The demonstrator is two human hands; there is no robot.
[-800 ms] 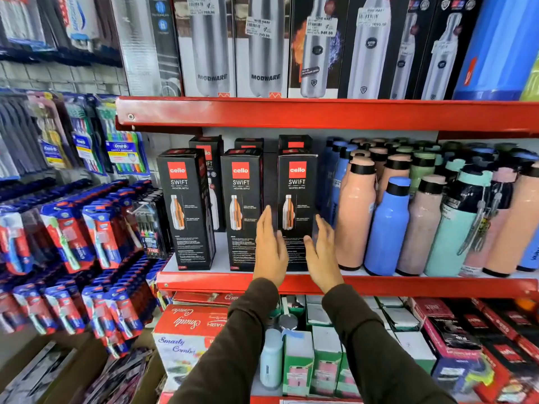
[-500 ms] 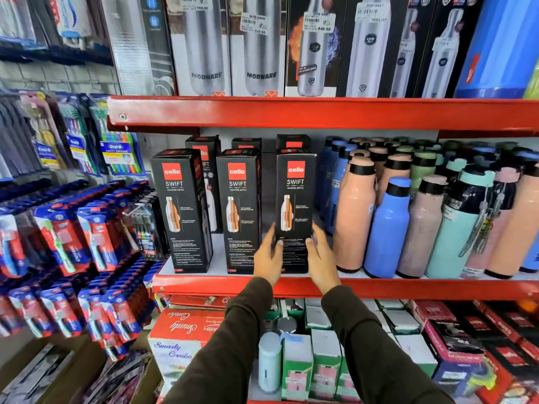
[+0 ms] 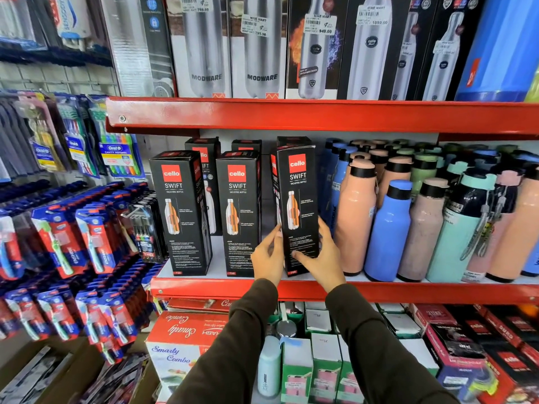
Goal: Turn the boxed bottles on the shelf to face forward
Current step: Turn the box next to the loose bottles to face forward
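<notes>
Three black Cello Swift bottle boxes stand in a front row on the red middle shelf [image 3: 204, 285]. The left box [image 3: 180, 211] and the middle box [image 3: 239, 211] stand upright with their printed fronts toward me. The right box [image 3: 299, 199] is tilted and turned slightly to the right. My left hand [image 3: 267, 258] presses its lower left edge, and my right hand [image 3: 320, 255] wraps its lower front and right side. More of the same boxes [image 3: 204, 158] stand behind the front row, partly hidden.
Loose pink, blue and green bottles [image 3: 388, 228] crowd the shelf just right of the held box. Tall boxed steel bottles [image 3: 262, 48] fill the upper shelf. Toothbrush packs [image 3: 73, 243] hang at the left. Small cartons [image 3: 297, 371] sit on the shelf below.
Both hands closed in on the right box from flat against its front. The box has tipped off its upright stance and rotated slightly to the right.
</notes>
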